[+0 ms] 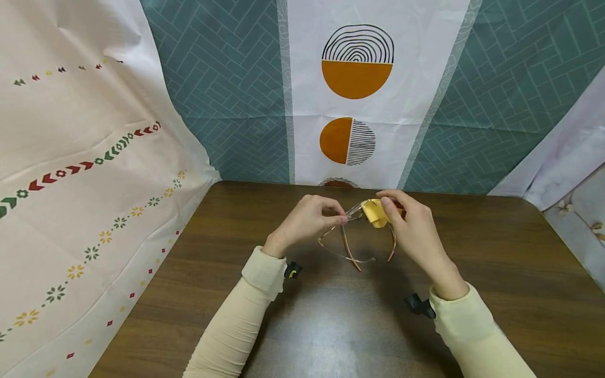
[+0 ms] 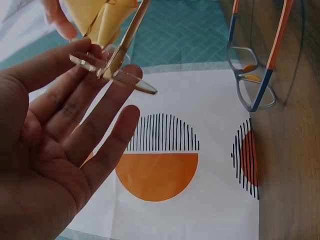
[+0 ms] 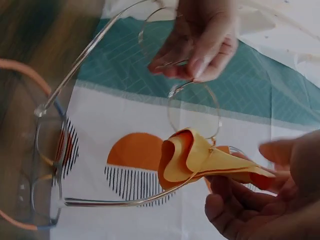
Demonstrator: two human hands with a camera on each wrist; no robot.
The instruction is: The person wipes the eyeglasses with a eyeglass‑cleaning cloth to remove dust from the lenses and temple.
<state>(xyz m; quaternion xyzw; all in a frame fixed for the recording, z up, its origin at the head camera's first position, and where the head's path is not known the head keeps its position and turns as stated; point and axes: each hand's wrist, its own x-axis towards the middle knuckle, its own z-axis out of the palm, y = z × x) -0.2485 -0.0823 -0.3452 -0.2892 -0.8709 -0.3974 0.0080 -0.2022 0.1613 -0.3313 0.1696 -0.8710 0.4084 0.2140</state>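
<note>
A pair of thin gold-rimmed eyeglasses [image 3: 120, 203] with round lenses is held above the table, its temples extended. My left hand [image 1: 312, 220] pinches the rim of one lens between thumb and fingertips. At the other lens, my right hand [image 1: 416, 220] grips a folded yellow cloth [image 3: 210, 162] with a darker orange underside. The cloth bunches over the outer side of that lens, partly hiding it. In the left wrist view, the left fingers [image 2: 95, 135] lie spread behind a lens seen edge-on, and the thumb tip is hard to make out.
On the brown wooden table [image 1: 189, 289] stands a second pair of glasses [image 2: 270, 55] with blue and orange temples, just beyond the hands. A patterned curtain [image 1: 227, 94] hangs behind the table's far edge, and a pale printed cloth [image 1: 94, 184] hangs at the left.
</note>
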